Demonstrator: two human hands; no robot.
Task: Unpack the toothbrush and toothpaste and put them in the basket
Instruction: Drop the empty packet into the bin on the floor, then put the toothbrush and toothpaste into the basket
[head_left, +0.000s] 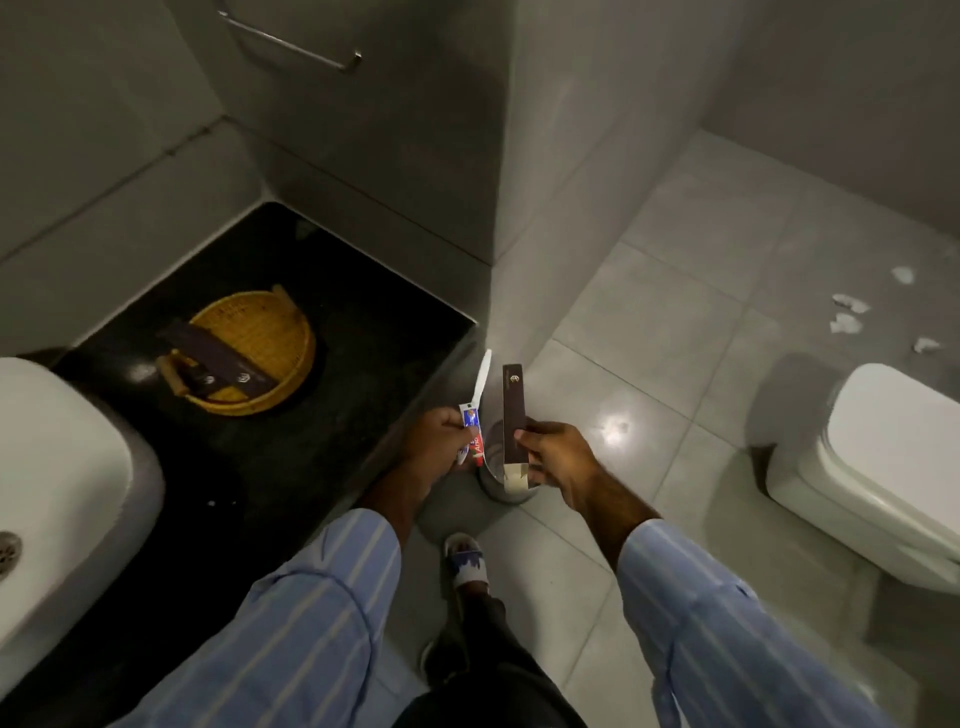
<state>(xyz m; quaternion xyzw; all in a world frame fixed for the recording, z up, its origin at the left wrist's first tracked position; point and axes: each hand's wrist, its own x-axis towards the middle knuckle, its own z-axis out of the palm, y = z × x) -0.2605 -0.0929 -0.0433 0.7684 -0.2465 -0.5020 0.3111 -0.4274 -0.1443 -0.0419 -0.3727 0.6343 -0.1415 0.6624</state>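
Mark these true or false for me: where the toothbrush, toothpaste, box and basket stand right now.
1. The left hand holds the white plastic toothbrush and the small red, white and blue toothpaste tube. True.
2. The right hand is empty. False: it holds the dark brown cardboard box.
3. The round yellow woven basket sits on the black counter. True.
4. The basket is empty. False: other dark boxes lie across it.

The left hand (434, 441) grips toothbrush (480, 379) and toothpaste (474, 434) together, just left of the box (514, 413) in the right hand (558, 457), above a bin (498, 486); the basket (254, 353) sits on the counter (260, 467) far left.
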